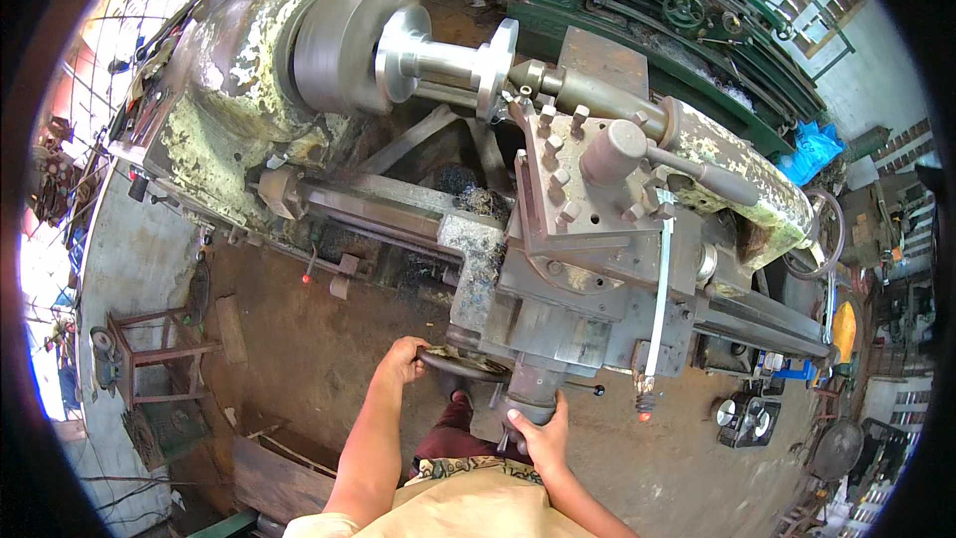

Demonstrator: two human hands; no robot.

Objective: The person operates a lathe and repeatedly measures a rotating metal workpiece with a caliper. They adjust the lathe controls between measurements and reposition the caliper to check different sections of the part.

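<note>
While the chuck (pixel 344 50) at the left end of the lathe blurs as if spinning, it carries a bright flanged steel workpiece (pixel 448 60) toward the lathe's middle, its far end met by the tailstock centre (pixel 538 78); the left hand (pixel 403 359) is curled shut over the rim of the carriage handwheel (pixel 463 367) at the near edge of the lathe; just right of it the right hand (pixel 543 433) is wrapped round the cross-slide handle (pixel 533 394), fingers closed; above them the square tool post (pixel 563 154) with its studs and lever sits on the carriage, close against the flange. Judging from this, too quick a turn of either wheel could drive the tool into the flange or run the carriage toward the chuck; loose clothing near the turning part is a further risk. Dark swarf (pixel 468 194) lies on the bed; a small wooden stool (pixel 149 354) stands on the floor at far left; a second green lathe (pixel 637 0) stands behind.
</note>
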